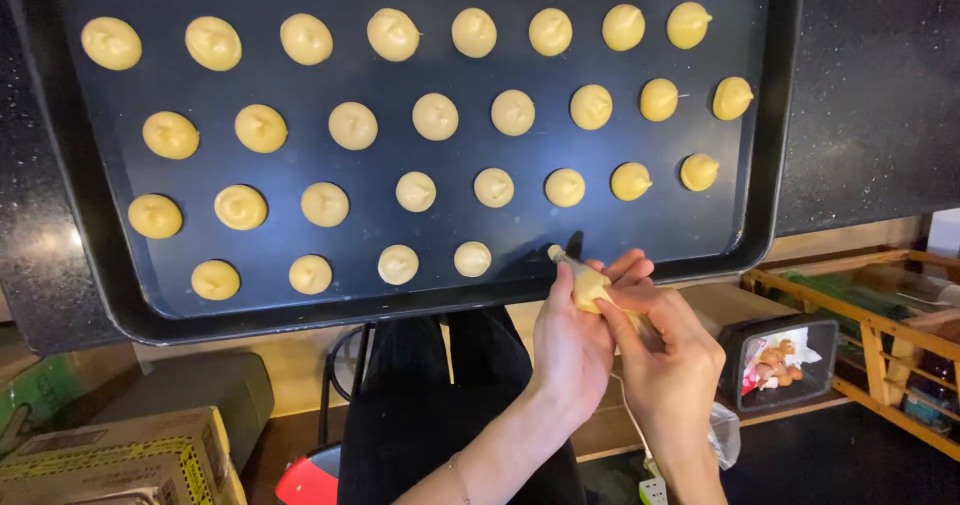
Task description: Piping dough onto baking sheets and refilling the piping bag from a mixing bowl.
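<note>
Head view: large dark rectangular metal baking tray [770, 165] sits on a dark speckled countertop [870, 95], filled with rows of small round pale-yellow piped dough mounds [432, 117]. Bottom row is only part filled, four mounds, the last one [472, 259] just left of the nozzle. Both hands work together at the tray's near edge on a clear plastic piping bag loaded with yellow dough [590, 287]. Left hand [570, 350] has fingers closed around the bag near its tip, steering it. Right hand [670, 365] has fingers wrapped around the bag body behind, squeezing; the slack tail of the bag hangs below that wrist. The small nozzle tip [555, 254] hovers just over bare tray surface, right of the last mound; whether it touches I cannot tell. Judgement: mid-piping, last row in progress. Next mound needs the tip held close above the tray, matched spacing, steady squeeze, clean lift-off. Below the counter: black-trousered legs [420, 405], cardboard box [120, 460], wooden rack [880, 325].
</note>
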